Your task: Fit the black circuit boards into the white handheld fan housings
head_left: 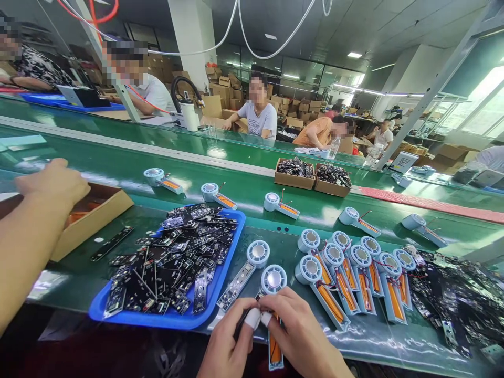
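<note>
Green bench (98,273) across the whole width, with a moving belt (252,194) just behind it. On the belt, a spaced row of pale fan shells (281,205), each with an orange cell in the handle, and two cardboard boxes (311,176) of dark parts at the far edge. Seated workers (258,113) beyond the belt.

On the bench left of centre, a blue tray (165,315) heaped with black boards (177,252). Further left, a cardboard carton (94,220), with a co-worker's arm (35,220) reaching over it from the left edge. Right of centre, a tight cluster of fan shells (354,273) lying side by side, round heads away, handles toward the camera. Far right, a tangle of wired boards (457,299).

At the near edge, one fan (273,281) held between both hands, round head up the bench, handle with orange cell running down under the fingers. Beside it, just left, another shell (248,268) with a board fitted in the handle.

Left hand (230,344) pinched on the fan's handle, thumb and forefinger in white finger cots. Right hand (303,336) curled over the same handle from the right, fingertips meeting the left's.
</note>
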A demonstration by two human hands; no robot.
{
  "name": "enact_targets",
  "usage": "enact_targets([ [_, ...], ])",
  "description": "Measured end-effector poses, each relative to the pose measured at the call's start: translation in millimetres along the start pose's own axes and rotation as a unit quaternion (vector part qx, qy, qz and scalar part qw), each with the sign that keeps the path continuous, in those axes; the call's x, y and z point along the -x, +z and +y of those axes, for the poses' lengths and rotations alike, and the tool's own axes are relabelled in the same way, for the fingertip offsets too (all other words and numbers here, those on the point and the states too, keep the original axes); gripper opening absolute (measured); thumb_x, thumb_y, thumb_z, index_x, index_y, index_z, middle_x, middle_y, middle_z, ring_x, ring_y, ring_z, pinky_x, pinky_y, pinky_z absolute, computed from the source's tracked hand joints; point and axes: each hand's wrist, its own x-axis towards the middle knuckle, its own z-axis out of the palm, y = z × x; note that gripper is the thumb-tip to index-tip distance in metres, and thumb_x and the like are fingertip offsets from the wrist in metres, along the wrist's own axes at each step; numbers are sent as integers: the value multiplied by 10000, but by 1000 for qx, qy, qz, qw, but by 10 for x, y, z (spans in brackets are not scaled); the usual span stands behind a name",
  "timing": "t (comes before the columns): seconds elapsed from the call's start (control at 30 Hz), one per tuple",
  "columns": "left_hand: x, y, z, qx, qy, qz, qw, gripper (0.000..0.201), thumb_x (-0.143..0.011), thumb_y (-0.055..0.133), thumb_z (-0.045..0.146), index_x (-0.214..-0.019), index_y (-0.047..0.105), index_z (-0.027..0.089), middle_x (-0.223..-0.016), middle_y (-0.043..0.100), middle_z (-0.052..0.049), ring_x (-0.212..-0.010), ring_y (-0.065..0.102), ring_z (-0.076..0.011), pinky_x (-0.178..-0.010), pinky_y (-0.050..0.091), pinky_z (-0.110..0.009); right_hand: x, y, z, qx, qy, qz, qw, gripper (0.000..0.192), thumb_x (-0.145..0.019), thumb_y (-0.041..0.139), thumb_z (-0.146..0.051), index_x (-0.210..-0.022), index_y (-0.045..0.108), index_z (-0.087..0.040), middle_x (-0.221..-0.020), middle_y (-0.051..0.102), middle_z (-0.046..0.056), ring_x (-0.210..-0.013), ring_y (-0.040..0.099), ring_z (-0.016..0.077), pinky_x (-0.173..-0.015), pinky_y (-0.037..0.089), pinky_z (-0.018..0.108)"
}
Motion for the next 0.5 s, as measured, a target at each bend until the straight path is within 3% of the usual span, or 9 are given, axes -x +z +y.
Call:
enact_targets([
  [0.13,12,47,-64,25,-32,2,999,423,-925,496,600,-993,689,230,-506,492,72,-441,492,-131,-448,422,-212,11,49,41,-36,-19,16,999,322,-935,555,-22,-1137,655,-253,-1022,698,35,-943,636,185,-827,532,268],
  [0.27,34,88,-72,67,-53,6,996,389,-922,519,559,-1018,666,212,-524,560,58,-460,542,-136,-480,471,-225,8,90,69,-35,-8,43,998,276,-922,559,-14,-1041,667,-238,-972,660,36,-904,615,178,-793,527,265],
  [0.4,22,49,-64,109,-67,35,991,388,-920,550,462,-1196,601,193,-838,747,-35,-546,649,-146,-561,578,-267,2,97,88,-24,5,70,997,299,-853,548,27,-1000,647,-214,-960,654,43,-891,603,192,-773,517,289],
  [0.5,-4,-25,-104,93,-75,-12,993,390,-910,579,420,-1216,616,181,-1013,777,-84,-636,721,-168,-636,636,-294,-7,96,91,-8,18,85,996,310,-829,535,33,-993,642,-208,-962,657,47,-885,595,201,-773,509,310],
])
